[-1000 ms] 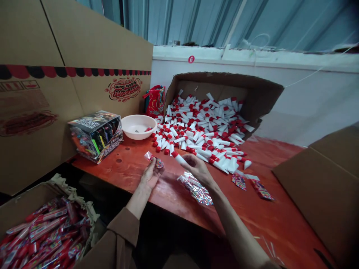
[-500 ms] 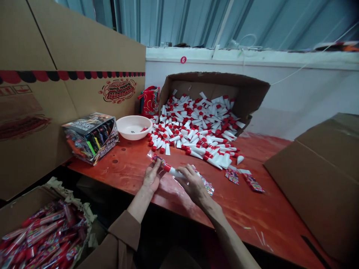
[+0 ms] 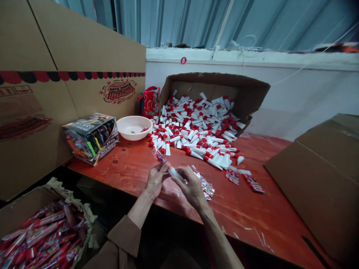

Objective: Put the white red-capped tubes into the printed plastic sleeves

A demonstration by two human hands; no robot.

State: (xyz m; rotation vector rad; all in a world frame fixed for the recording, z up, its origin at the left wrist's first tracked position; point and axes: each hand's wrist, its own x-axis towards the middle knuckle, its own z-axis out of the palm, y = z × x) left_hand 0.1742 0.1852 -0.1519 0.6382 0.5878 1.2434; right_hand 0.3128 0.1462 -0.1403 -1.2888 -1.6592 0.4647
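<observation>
My left hand (image 3: pixel 156 180) is closed on a shiny printed wrapper (image 3: pixel 160 157), pinched near its lower end. A white squeeze tube (image 3: pixel 175 173) sits cap-first in the wrapper's mouth, its white body still showing. My right hand (image 3: pixel 192 185) is closed on the tube's flat end. Just right of that hand lies a stack of printed wrappers (image 3: pixel 206 185) on the table. Beyond both hands spreads a heap of white tubes with red caps (image 3: pixel 193 123), spilling from a cardboard box on its side (image 3: pixel 256 91).
A pale bowl (image 3: pixel 123 131) and a display box (image 3: pixel 91 138) stand at the left. Lower left, an open carton (image 3: pixel 86 220) holds wrapped tubes (image 3: pixel 42 231). Two wrapper bundles (image 3: pixel 251 182) lie to the right on the red table (image 3: pixel 238 213), near a large carton (image 3: pixel 319 175).
The tube's red cap has gone into the wrapper. My two hands have come closer together, and the wrapper with the tube is tilted more steeply.
</observation>
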